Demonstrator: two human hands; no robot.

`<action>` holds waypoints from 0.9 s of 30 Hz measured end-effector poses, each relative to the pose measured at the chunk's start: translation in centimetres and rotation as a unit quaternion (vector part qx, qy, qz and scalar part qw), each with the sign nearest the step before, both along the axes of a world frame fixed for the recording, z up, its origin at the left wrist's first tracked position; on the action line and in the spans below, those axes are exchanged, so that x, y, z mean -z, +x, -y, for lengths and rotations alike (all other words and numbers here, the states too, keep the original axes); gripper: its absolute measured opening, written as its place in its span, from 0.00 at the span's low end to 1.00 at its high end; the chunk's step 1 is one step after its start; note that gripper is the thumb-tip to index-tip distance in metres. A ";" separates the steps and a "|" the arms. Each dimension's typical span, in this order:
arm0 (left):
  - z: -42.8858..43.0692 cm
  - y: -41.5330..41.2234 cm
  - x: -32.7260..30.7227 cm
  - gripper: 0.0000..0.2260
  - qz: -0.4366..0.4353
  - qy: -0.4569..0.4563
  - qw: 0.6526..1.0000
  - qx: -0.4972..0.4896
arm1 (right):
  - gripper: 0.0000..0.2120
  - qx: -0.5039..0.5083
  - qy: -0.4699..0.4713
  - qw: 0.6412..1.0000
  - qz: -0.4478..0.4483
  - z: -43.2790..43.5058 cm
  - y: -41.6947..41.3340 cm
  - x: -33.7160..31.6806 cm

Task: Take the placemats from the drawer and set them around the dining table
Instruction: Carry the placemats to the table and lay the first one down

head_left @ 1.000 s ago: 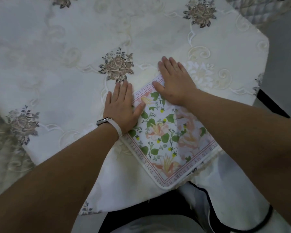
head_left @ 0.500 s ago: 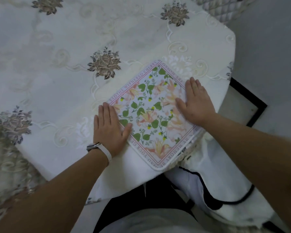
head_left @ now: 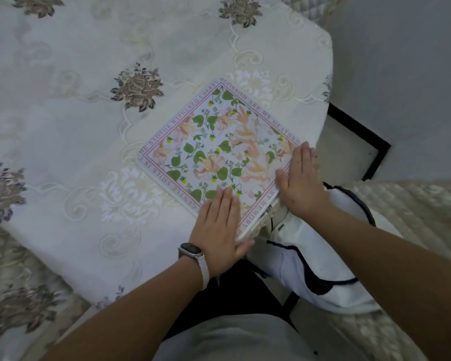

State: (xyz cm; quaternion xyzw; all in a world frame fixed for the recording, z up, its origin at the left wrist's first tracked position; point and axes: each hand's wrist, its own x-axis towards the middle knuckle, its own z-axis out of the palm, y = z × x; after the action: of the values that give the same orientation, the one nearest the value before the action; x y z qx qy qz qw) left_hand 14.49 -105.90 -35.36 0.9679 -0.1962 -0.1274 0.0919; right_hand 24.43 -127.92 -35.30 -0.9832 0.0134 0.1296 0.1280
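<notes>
A square floral placemat [head_left: 214,149] with a pink lettered border lies flat near the corner of the dining table [head_left: 63,126], turned like a diamond. Its near corner reaches the table's edge. My left hand [head_left: 219,230], with a white watch at the wrist, rests flat on the placemat's near-left edge, fingers together. My right hand [head_left: 301,178] lies flat on the near-right edge, fingers straight. Neither hand grips the mat.
The table wears a cream embroidered cloth [head_left: 136,89] with brown flowers that hangs over the edge. A white chair cover with dark piping [head_left: 315,259] sits just below the table corner. A black-framed floor section [head_left: 359,136] and a grey wall lie to the right.
Both hands have slid back along the placemat towards its near corner, uncovering most of it. The view has shifted so the mat sits further from me.
</notes>
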 end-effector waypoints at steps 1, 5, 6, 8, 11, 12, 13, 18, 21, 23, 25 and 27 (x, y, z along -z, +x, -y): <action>0.6 -0.4 0.1 0.41 0.000 0.001 1.000 0.025 | 0.36 -0.007 -0.002 1.000 -0.001 -0.2 -0.8 0.0; 2.1 -1.5 0.1 0.40 0.000 -0.015 0.997 0.075 | 0.35 -0.109 0.006 0.994 -0.006 -1.2 -3.9 -0.2; 2.2 -1.7 -0.1 0.39 0.008 -0.025 0.995 0.092 | 0.34 -0.139 0.023 0.990 0.000 -1.5 -4.4 -0.5; 2.1 -1.7 -0.6 0.37 0.019 -0.055 0.994 0.098 | 0.30 -0.162 0.072 0.984 0.028 -2.2 -4.8 -1.2; 1.0 -0.9 -0.9 0.35 0.005 -0.090 0.996 -0.010 | 0.26 -0.162 0.118 0.977 0.071 -3.5 -4.4 -2.2; 0.4 -0.6 -0.9 0.36 -0.002 -0.084 0.996 -0.043 | 0.26 -0.181 0.113 0.974 0.076 -4.2 -4.4 -2.3; -0.4 -0.1 -0.8 0.37 -0.007 -0.069 0.996 -0.061 | 0.26 -0.209 0.099 0.970 0.075 -4.9 -4.6 -2.2; -3.0 3.2 -0.9 0.40 0.002 0.008 1.000 0.002 | 0.29 -0.276 0.012 0.960 0.044 -7.2 -5.3 -0.7; -3.9 6.1 -1.2 0.43 0.006 0.025 0.997 0.070 | 0.32 -0.266 -0.009 0.963 0.031 -7.1 -3.8 -0.4; -3.8 8.2 -1.1 0.44 0.007 0.037 0.994 0.103 | 0.33 -0.249 -0.018 0.968 0.027 -7.0 -2.4 -0.4; -3.3 10.6 -1.1 0.44 0.013 0.052 0.990 0.127 | 0.34 -0.230 -0.028 0.973 0.024 -6.8 -0.8 -0.3; -2.8 13.1 -1.1 0.45 0.007 0.073 0.987 0.142 | 0.34 -0.211 -0.036 0.977 0.018 -6.4 1.0 -0.3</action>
State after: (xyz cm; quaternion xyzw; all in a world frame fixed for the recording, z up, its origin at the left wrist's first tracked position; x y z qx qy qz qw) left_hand 27.61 -103.13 -34.24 0.9353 -0.3220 -0.1465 0.0005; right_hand 25.45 -121.47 -34.96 -0.9700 -0.1920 0.1355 0.0624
